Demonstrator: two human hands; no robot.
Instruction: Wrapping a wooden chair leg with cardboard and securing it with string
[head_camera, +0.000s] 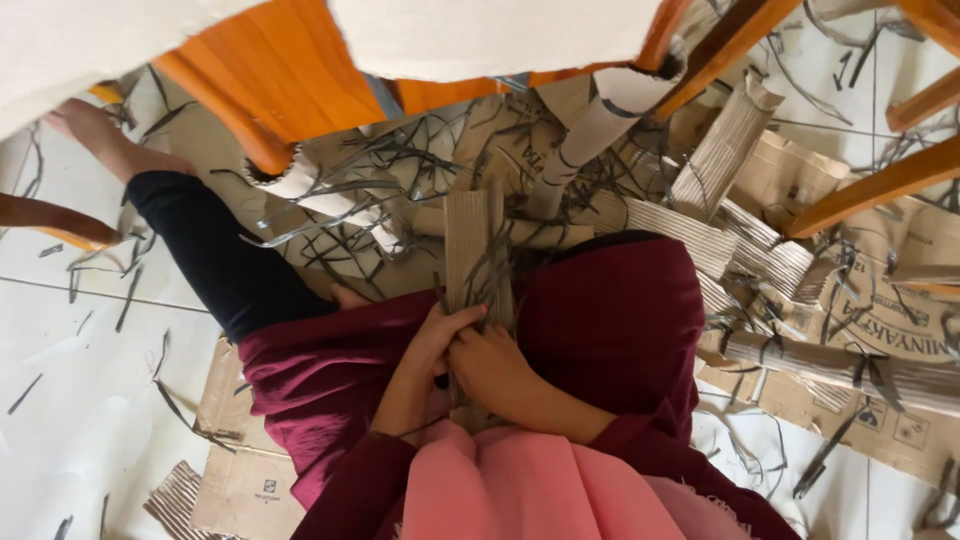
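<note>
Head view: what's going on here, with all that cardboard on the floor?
A person sits on the floor and grips an upright strip of corrugated cardboard in their lap with both hands, the left hand and right hand close together on its lower part. Thin dark strips, rolled cardboard and flattened boxes lie scattered around them, beneath orange wooden chair legs.

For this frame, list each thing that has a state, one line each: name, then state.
Left hand: closed on the corrugated strip.
Right hand: closed on the same strip, touching the left hand.
Corrugated strip: flat, lengthwise over the lap, held at its near end.
Cardboard tube: rolled, leaning against the orange chair.
Tied bundle: rolled, bound with dark strips, lying on the floor.
Flattened boxes: lying flat.
</note>
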